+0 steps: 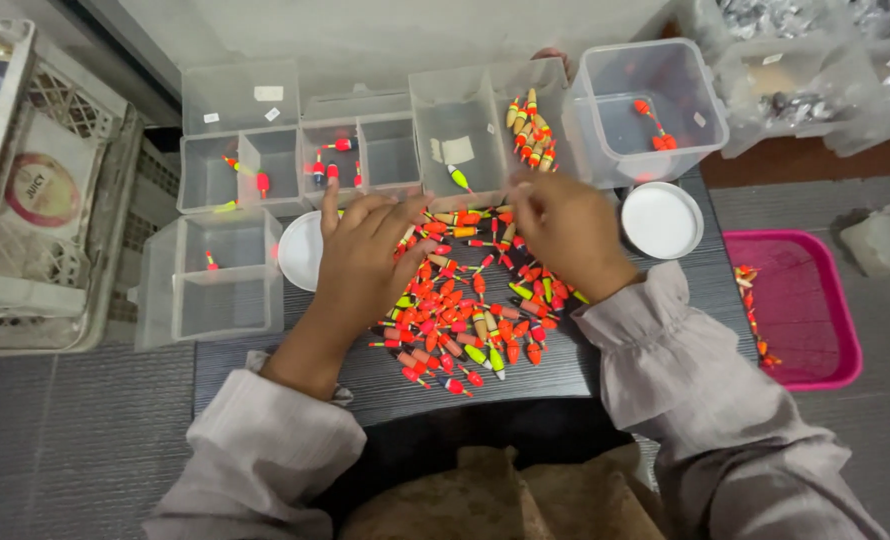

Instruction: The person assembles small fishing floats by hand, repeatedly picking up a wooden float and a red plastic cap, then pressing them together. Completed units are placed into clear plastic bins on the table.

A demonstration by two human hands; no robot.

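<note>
Left hand (365, 255) fingers spread on floats (455, 320); right hand (565, 232) curled.

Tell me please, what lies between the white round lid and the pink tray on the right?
In the head view, nothing lies between the white round lid and the pink tray; only bare dark table shows there.
</note>
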